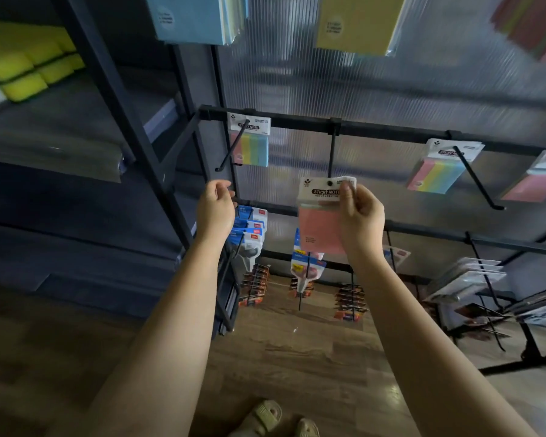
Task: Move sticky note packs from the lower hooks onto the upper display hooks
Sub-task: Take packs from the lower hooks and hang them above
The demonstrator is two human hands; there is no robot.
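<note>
My right hand (358, 216) grips a pink sticky note pack (319, 228) by the right side of its white header. The tip of the middle black hook (332, 152) shows through the pack's hang hole. My left hand (215, 207) is raised to the left of the pack, its fingers loosely curled and holding nothing. A multicolour pack (249, 146) hangs on the left hook of the same rail. Further packs (438, 171) hang on a hook to the right. Larger blue (196, 17) and yellow (356, 23) packs hang above.
A dark shelf unit (114, 89) with yellow sponges (29, 67) stands at the left. Below hang blue-carded items (249, 225), scissors (306, 269) and small red packets (350, 301). Grey packs (467, 279) fill hooks at lower right. A wooden floor lies below.
</note>
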